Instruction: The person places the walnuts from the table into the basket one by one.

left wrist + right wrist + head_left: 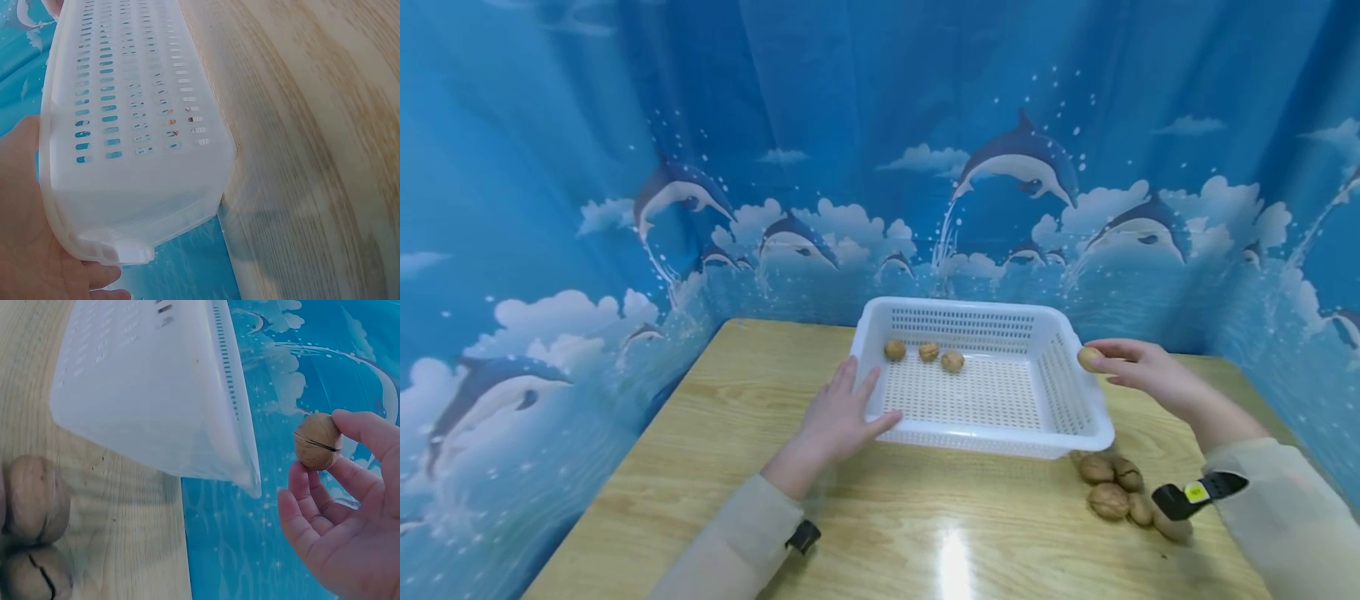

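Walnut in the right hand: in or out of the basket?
Out. The right wrist view shows the walnut pinched in the fingers, apart from the basket.

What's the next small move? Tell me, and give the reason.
Probably bring the held walnut over the basket's right rim and let go: the right hand pinches it just beside that rim, and three walnuts already lie inside.

Left hand (28,231) against white basket (137,184) (slotted); wooden table (312,144) beside
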The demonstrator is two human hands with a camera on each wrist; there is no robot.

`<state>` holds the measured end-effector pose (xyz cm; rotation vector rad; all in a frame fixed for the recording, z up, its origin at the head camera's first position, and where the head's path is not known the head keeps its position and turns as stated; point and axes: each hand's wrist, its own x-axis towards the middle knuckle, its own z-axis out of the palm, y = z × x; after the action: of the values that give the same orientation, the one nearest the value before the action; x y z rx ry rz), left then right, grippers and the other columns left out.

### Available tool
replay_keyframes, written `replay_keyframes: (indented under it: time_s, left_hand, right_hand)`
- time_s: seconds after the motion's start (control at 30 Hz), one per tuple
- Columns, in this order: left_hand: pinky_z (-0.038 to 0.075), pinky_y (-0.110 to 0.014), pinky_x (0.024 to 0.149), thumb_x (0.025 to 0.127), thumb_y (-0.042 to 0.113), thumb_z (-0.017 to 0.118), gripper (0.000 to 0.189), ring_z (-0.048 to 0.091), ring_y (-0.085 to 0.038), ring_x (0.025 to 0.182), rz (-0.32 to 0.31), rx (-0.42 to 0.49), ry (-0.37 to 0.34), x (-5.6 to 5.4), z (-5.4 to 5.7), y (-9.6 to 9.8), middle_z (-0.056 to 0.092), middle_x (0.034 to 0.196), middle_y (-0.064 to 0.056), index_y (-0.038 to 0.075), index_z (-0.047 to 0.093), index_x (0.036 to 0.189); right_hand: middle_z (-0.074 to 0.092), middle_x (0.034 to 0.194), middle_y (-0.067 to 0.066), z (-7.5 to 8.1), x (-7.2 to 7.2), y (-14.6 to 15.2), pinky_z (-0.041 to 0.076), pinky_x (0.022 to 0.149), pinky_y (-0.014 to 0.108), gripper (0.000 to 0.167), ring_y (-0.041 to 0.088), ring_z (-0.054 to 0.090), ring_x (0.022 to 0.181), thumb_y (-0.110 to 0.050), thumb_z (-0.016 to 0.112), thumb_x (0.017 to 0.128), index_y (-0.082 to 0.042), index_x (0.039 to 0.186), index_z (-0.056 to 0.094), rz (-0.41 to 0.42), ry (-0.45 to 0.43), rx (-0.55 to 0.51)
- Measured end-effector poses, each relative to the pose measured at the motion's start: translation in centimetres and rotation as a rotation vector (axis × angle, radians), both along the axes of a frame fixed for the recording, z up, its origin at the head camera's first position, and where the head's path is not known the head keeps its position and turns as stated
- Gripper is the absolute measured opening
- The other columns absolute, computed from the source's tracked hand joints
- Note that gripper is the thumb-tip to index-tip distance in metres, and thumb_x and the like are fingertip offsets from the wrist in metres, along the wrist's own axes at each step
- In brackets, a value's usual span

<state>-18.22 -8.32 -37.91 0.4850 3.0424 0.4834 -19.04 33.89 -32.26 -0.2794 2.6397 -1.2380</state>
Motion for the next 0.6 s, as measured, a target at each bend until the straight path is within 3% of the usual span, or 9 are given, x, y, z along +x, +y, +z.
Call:
replay_keyframes:
  time_s: [0.6]
  left_hand:
    - [0.018, -0.054, 0.109, 0.084, 0.071, 0.039, 0.086, 0.008, -0.033, 0.14, 0.01, -0.007, -0.001, -0.1, -0.2, 0.0, 0.002, 0.155, -0.014, 0.019, 0.021, 0.15]
  right_hand:
    - [0.033, 0.143, 0.025, 0.3, -3.5, -3.2, 0.033, 0.099, 0.059, 0.072, 0.044, 0.03, 0.129, -0.045, 0.055, 0.092, 0.0, 0.142, 0.032, -0.002, -0.068, -0.038]
